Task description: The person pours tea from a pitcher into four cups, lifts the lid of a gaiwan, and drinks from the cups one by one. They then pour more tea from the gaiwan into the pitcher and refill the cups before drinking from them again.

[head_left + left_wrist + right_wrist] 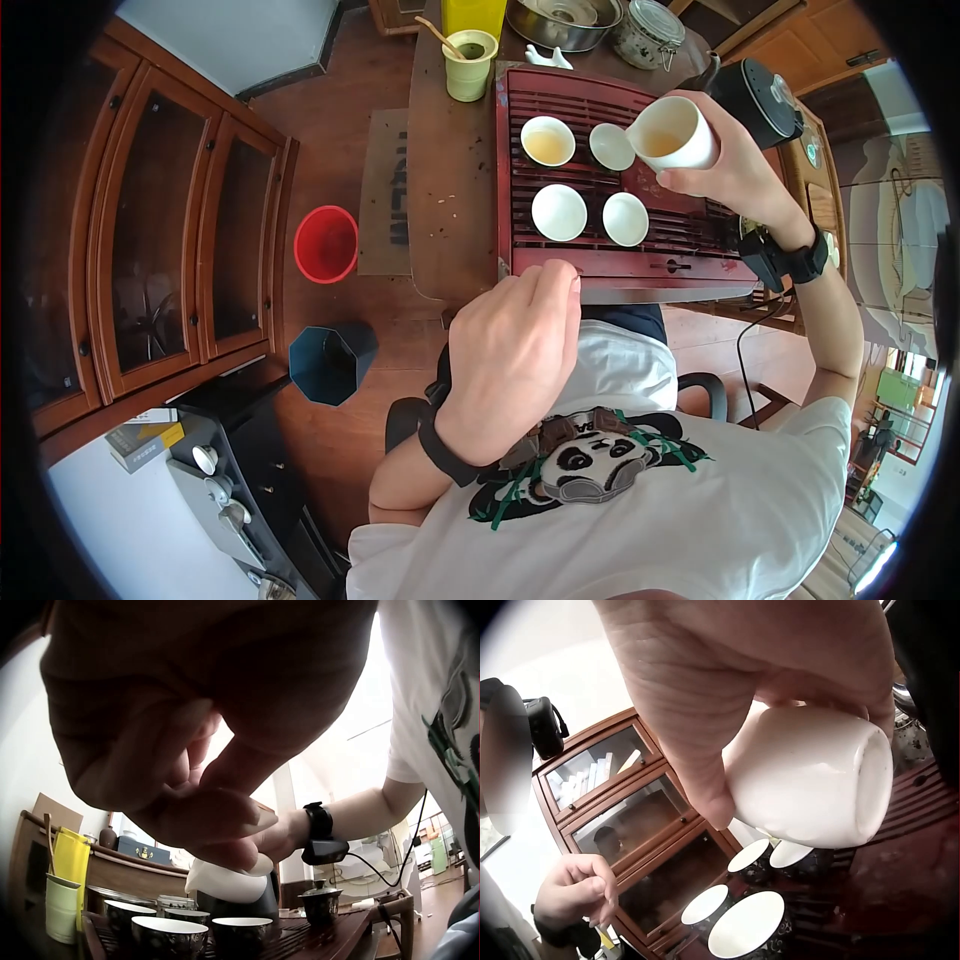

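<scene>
My right hand (742, 165) grips a white tea pitcher (810, 776) round its body. Pale amber tea shows inside the tilted pitcher, and its spout points left, right at the rim of the back-right teacup (611, 149). Beside it, the back-left teacup (548, 145) holds yellow tea. Two more teacups, front left (559, 213) and front right (625, 220), show white insides; patterned dark outsides appear in the wrist views. My left hand (515, 350) hovers before my chest near the tray's front edge, fingers loosely curled and holding nothing.
The cups stand on a slatted red-brown tea tray (600, 264). A black kettle (757, 103) stands behind my right hand, and a lidded dark cup (321, 904) at the tray's right. Farther back are a green pot (468, 75), steel bowl (568, 35) and glass jar (648, 38).
</scene>
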{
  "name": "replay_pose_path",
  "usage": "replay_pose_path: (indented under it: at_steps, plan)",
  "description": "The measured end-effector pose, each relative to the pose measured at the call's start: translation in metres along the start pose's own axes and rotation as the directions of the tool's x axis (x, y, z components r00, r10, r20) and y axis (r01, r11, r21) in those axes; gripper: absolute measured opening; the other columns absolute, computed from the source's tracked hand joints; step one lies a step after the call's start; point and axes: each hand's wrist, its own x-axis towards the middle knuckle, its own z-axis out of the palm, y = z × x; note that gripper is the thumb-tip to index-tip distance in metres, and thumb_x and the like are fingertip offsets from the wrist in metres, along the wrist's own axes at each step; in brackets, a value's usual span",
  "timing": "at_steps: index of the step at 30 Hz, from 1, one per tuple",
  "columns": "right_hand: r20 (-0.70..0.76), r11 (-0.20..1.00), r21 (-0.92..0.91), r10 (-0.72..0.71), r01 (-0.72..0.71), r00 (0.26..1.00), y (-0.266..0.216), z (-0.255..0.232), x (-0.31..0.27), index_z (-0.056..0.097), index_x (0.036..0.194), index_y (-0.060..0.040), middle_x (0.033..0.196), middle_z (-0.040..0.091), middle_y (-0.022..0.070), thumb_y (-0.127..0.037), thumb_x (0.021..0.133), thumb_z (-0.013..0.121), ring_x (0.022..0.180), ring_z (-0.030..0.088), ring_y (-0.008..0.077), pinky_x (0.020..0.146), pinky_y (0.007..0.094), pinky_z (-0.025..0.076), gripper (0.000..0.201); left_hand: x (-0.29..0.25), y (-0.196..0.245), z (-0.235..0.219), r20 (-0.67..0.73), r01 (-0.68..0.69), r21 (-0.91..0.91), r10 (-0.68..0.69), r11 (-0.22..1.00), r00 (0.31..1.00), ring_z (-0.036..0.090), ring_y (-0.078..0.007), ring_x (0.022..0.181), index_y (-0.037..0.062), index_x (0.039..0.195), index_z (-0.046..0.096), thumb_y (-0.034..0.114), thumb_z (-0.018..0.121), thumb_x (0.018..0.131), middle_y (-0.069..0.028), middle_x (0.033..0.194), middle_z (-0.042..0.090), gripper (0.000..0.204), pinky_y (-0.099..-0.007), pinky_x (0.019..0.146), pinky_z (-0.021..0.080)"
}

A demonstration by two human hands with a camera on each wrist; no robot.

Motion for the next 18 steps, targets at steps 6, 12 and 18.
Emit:
replay_pose_path:
  at_steps: [6,12,18]
  plan:
    - [0.016,0.999,-0.033,-0.004,0.005,1.000,-0.0012,0.0003,0.0006,0.053,0.135,-0.0005,0.118,0.065,0.0081,-0.023,0.077,0.088,0.111,0.062,0.0167,0.100,0.0327,0.049,0.071,-0.0005,0.0000,0.0001,0.001,0.006,-0.002,-0.006,1.000,1.000,0.063,-0.0305,0.062,0.0054,0.094,0.062,0.006,0.066,0.093,-0.0113,0.071,0.063,0.005,-0.0414,0.056,0.048]
    - [0.014,0.999,-0.038,-0.010,0.010,1.000,-0.0047,0.0004,0.0022,0.054,0.134,-0.0009,0.116,0.066,0.0078,-0.022,0.076,0.087,0.109,0.062,0.0166,0.099,0.0327,0.050,0.070,-0.0009,-0.0012,0.0008,0.004,0.004,-0.007,-0.004,1.000,1.000,0.064,-0.0304,0.063,0.0053,0.094,0.061,0.005,0.066,0.093,-0.0111,0.072,0.063,0.005,-0.0411,0.056,0.048]
    - [0.024,0.997,-0.071,0.006,-0.004,1.000,-0.0081,-0.0015,0.0035,0.054,0.134,-0.0014,0.116,0.066,0.0075,-0.021,0.076,0.087,0.109,0.063,0.0164,0.098,0.0330,0.050,0.069,-0.0012,-0.0022,0.0017,0.001,0.003,-0.005,-0.003,1.000,1.000,0.064,-0.0294,0.062,0.0055,0.093,0.061,0.005,0.067,0.093,-0.0105,0.073,0.063,0.006,-0.0401,0.056,0.048]
